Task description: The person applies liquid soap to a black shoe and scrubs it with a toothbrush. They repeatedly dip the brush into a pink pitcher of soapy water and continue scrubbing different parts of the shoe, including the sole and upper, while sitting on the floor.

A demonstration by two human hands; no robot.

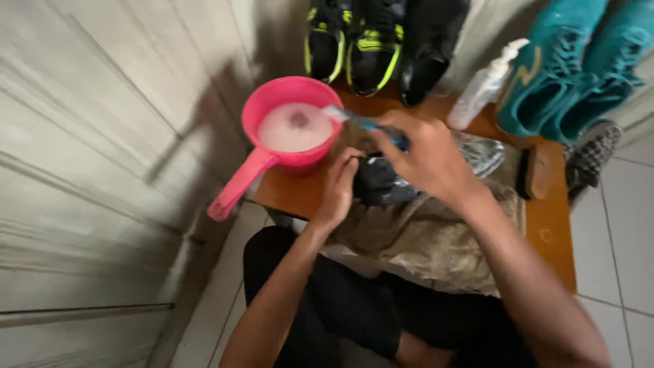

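Gripped in the closed right hand (426,155): a blue-handled brush (361,123), bristles reaching over the pink dipper (286,129) of soapy water. Beside that dipper, steadied on a stained cloth (436,238): a dark shoe (381,182), clasped by the left hand (338,187).

Pale panelled wall (88,136), white tiled floor (627,225), low wooden table (555,225), dim daylight
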